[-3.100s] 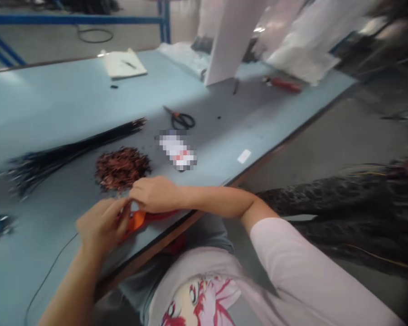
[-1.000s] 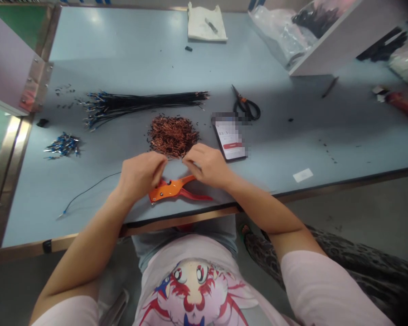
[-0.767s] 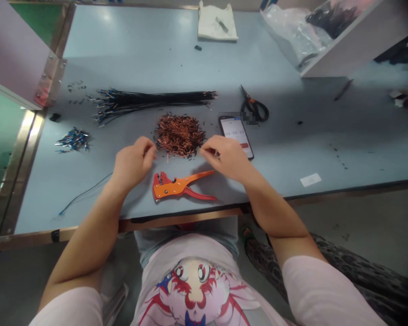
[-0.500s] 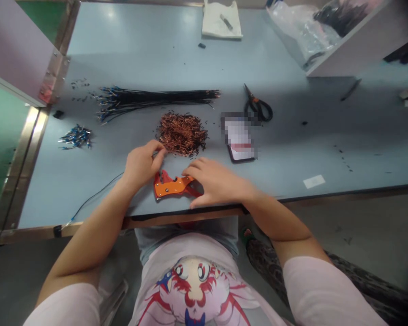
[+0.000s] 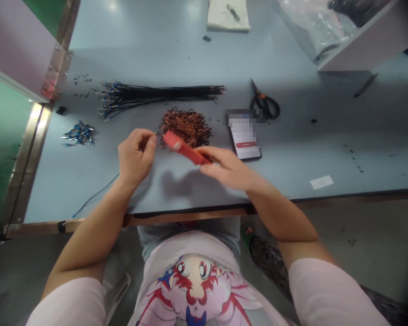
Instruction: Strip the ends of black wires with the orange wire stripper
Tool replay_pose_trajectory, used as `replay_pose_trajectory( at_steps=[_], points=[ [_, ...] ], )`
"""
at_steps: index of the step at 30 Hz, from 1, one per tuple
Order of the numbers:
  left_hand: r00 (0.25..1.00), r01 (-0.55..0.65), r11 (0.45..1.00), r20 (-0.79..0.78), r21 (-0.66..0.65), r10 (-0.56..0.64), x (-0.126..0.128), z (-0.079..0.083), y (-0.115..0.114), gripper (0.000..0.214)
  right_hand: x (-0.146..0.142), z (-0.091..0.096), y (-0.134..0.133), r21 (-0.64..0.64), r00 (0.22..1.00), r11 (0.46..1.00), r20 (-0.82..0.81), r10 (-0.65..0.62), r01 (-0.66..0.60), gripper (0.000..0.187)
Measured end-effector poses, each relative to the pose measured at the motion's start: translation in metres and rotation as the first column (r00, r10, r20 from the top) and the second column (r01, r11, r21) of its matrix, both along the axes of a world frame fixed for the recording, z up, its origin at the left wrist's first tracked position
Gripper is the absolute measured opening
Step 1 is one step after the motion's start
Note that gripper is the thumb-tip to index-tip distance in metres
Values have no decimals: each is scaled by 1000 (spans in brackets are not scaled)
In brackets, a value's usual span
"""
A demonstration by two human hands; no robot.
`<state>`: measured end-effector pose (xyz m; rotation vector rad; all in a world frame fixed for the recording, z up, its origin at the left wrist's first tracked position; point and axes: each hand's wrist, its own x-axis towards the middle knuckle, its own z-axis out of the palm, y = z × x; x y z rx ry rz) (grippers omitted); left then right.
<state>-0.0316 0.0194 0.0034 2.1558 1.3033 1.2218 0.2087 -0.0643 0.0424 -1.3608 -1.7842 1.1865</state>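
Red handles of a wire stripper are blurring across the middle of the worktop, held up at an angle, with the left end just beside the near edge of a heap of copper-coloured wire pieces. The person's right hand is gripping the near end, its fingers curling around the handles. The left hand is hovering just left of the stripper, its grip pressed together between thumb and forefinger; anything between them is too small to tell.

Beyond the heap, a long bundle of black wires is lying across the worktop, with blue terminals at its left end. Further left, a small cluster of loose blue terminals is sitting near the left edge, and a single thin black wire is trailing towards the near edge. To the right, a smartphone with a pixelated screen is lying beside the heap, and black-handled scissors are resting beyond it. A white cloth is lying at the far side.
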Motion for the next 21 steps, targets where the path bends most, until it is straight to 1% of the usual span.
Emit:
replay_pose_trajectory(
  at_steps=[1, 2, 4, 6, 7, 8, 10, 12, 15, 18, 21],
  points=[
    [1000, 6, 1000, 3, -11, -6, 0, 0, 0, 8, 3, 0, 2, -82, 985, 995, -160, -69, 57, 32],
    [1000, 11, 1000, 3, -19, -11, 0, -1, -1, 8, 5, -1, 4, -176, 939, 979, -308, -152, 101, 32],
    [1000, 11, 1000, -6, -10, -11, 1, -1, -2, 7, 5, -4, 8, -345, 793, 926, -516, -323, 153, 32],
    [1000, 11, 1000, -12, 8, -11, 2, 0, -3, 5, 2, -9, 12, -474, 657, 862, -595, -463, 178, 30],
    [1000, 14, 1000, -11, 14, -14, 3, 0, -4, 5, 0, -11, 13, -523, 619, 831, -593, -515, 189, 28],
    [1000, 19, 1000, -9, 17, -19, 4, 1, -5, 6, -3, -13, 13, -556, 604, 807, -579, -548, 199, 25],
    [999, 36, 999, -7, 26, -36, 5, 2, -8, 6, -8, -16, 13, -582, 617, 789, -551, -562, 199, 21],
    [998, 58, 997, -10, 46, -57, 6, 3, -10, 6, -13, -18, 10, -580, 649, 801, -553, -522, 151, 24],
    [994, 105, 991, 0, 88, -106, 8, 4, -12, 7, -18, -20, 5, -588, 675, 809, -590, -443, 17, 32],
    [988, 148, 982, 17, 115, -151, 10, 4, -15, 9, -21, -24, 3, -597, 661, 799, -629, -410, -72, 38],
    [986, 137, 986, 87, 98, -145, 13, 4, -18, 8, -24, -27, 2, -597, 630, 795, -661, -407, -112, 42]
  ],
)
